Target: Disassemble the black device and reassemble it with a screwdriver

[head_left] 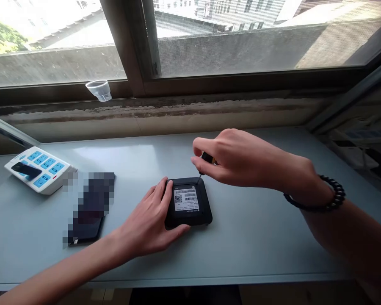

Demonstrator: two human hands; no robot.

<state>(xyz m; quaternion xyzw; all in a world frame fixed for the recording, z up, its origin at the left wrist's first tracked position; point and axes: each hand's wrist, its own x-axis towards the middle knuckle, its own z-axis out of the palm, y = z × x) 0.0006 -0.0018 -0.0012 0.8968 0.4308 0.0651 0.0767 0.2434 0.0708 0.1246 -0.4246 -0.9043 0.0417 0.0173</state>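
A flat black electronic box lies on the desk, its white label with a QR code facing up. My left hand steadies it from the left, fingers along the far side and thumb at the near edge. Above the box's far right corner, my right hand is closed around a small screwdriver with a black and yellow handle. The screwdriver's thin shaft slants down to that corner; whether the tip sits in a screw is too small to tell. A beaded bracelet circles my right wrist.
Left of the box lies a dark phone-like slab, partly pixelated. A white power strip with blue sockets stands farther left, a small dark object on it. A clear plastic cup is by the window frame behind the desk.
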